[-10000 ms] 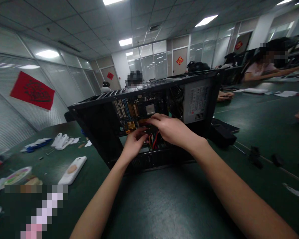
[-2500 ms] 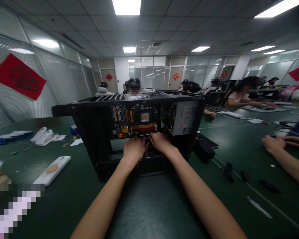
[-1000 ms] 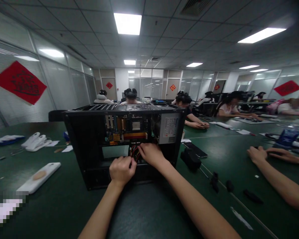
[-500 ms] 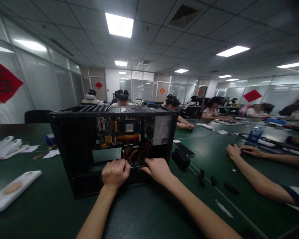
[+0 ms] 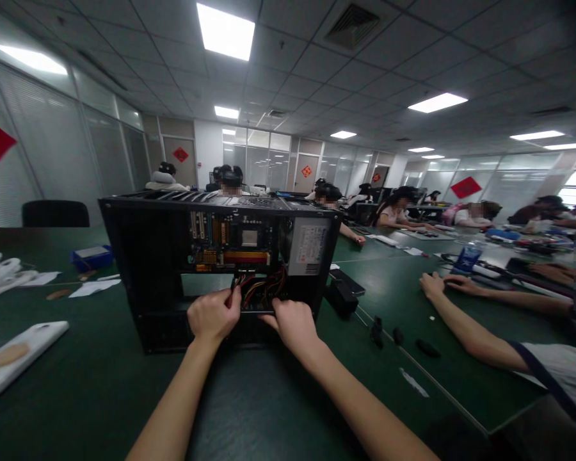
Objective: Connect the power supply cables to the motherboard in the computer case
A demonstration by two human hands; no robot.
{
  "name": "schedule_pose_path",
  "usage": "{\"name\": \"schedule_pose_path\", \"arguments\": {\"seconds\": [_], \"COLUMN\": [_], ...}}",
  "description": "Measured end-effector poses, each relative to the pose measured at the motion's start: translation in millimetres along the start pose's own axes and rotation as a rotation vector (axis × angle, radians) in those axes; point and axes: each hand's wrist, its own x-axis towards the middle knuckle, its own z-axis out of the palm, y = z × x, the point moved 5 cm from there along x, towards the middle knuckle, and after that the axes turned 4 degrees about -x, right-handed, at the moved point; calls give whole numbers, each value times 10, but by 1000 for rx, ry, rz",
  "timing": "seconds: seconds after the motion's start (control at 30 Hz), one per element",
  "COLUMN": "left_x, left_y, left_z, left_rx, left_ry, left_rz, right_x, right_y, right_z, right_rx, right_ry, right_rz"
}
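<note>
Dark green counter (image 5: 249,410) bears an open black metal computer case (image 5: 160,256) short of its far edge; the right hand (image 5: 294,326) has left the multicoloured cables (image 5: 259,289), exposing them; both hands sit curled, apart, at the case's lower edge, the left hand (image 5: 212,314) nearest the cables; whether either grips, I cannot tell

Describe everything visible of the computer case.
Black, seemingly metal, the boxy computer case stands on the green table, its near side open. Inside, a motherboard carries coloured slots, a labelled grey power supply sits at the upper right, and multicoloured cables bunch below. The left hand and right hand are at its lower rail; their exact grip is unclear.
</note>
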Motion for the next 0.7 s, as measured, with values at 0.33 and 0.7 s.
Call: {"name": "schedule_pose_path", "arguments": {"seconds": [0.33,0.7], "left_x": [322,381], "left_y": [-524,-617], "left_z": [134,100], "left_rx": [-130,-280], "left_ry": [-28,-111], "left_rz": [80,177], "right_x": [-286,-634], "right_y": [-727,-810], "right_z": [-83,-149], "right_rx": [-28,-409], "right_ry": [-81,175], "right_rz": [73,-435]}}
